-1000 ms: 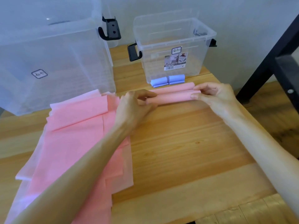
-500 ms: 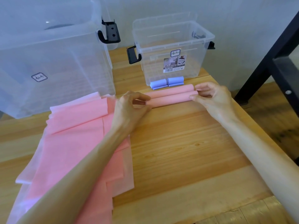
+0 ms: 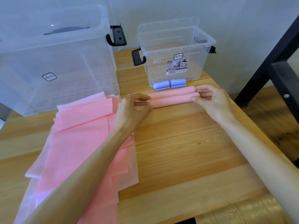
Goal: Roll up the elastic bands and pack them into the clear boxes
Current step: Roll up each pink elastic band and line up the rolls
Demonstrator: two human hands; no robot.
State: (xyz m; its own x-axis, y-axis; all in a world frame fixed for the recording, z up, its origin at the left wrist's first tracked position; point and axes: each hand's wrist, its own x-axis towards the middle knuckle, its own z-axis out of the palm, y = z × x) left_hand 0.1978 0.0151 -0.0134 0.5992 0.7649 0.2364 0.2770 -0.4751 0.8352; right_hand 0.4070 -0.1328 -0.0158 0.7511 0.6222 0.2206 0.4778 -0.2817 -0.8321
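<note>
Both hands, left hand [image 3: 132, 107] and right hand [image 3: 212, 101], pinch the pink roll's [image 3: 174, 99] ends.

Two bare forearms come into the head view from the near edge, with no sleeve, watch or bracelet showing anywhere along them. The left hand [image 3: 131, 109] wears a thin ring on one of its fingers [image 3: 148, 101], a narrow pale band; the right hand [image 3: 213, 101] shows no ring or other ornament on the parts that can be seen. Both hands are ungloved, and the nails that show look short and unpainted.
</note>
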